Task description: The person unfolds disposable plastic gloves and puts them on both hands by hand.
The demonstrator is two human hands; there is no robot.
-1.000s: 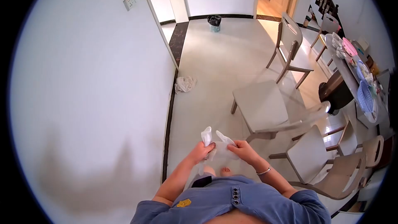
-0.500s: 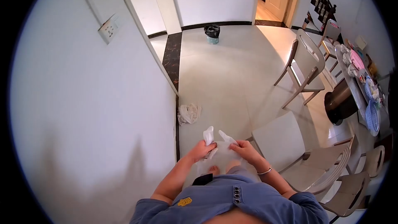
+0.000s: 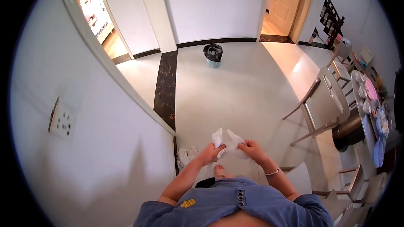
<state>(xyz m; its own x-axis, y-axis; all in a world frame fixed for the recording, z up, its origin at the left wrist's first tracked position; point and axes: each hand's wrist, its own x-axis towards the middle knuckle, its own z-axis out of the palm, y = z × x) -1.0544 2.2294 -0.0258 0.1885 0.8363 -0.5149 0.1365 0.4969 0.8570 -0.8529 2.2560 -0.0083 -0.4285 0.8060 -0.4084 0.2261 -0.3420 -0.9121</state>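
A thin white plastic bag [image 3: 234, 150] hangs in front of my body, its two handle ends sticking up. My left hand [image 3: 209, 154] is closed around the bag's left handle. The right handle is pinched in my right hand [image 3: 253, 151], which has a bracelet at its wrist. Between the hands the see-through film is stretched loosely, and I cannot make out anything inside it. The lower part of the bag blurs into the pale floor. Below it, a bare foot [image 3: 219, 170] shows.
A bin [image 3: 213, 64] lined with a black bag stands ahead on the tiles. Crumpled white plastic [image 3: 186, 156] lies by the left wall's corner. On the right are several chairs [image 3: 326, 101] and a table [image 3: 361, 96] bearing pink and blue items. Doorways open ahead and to the left.
My view has moved forward: the bin, wall socket and chairs sit lower and nearer, and a room on the left has come into view. Both hands keep hold of the plastic bag.
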